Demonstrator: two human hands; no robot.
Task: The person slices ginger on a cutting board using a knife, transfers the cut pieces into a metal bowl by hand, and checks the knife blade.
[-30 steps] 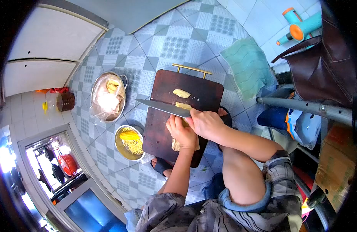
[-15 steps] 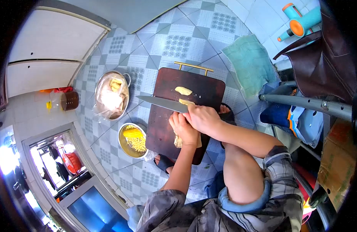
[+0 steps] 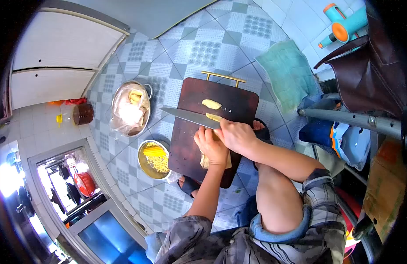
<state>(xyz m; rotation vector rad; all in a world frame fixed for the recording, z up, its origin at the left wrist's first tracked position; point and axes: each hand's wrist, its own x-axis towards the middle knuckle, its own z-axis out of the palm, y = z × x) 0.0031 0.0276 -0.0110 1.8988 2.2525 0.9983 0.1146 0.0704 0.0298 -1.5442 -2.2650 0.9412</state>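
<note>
My right hand is closed around the handle of a kitchen knife, its broad blade pointing left across a dark wooden cutting board. Close against it, my left hand has its fingers curled by the blade, over a pale food piece that shows only partly under the wrist. What exactly the left fingers grip is hidden. Just beyond the blade lies a small pale-yellow cut piece. Another pale-yellow slice rests farther up the board, with tiny bits beside it.
Left of the board stand a metal bowl of chopped yellow food and a metal basin with a plastic bag. A green cloth lies on the tiled floor. Metal rack tubing and a brown bag are at right.
The whole view has shifted slightly. The knife and both hands keep nearly the same place over the board, and the cut pieces lie as before.
</note>
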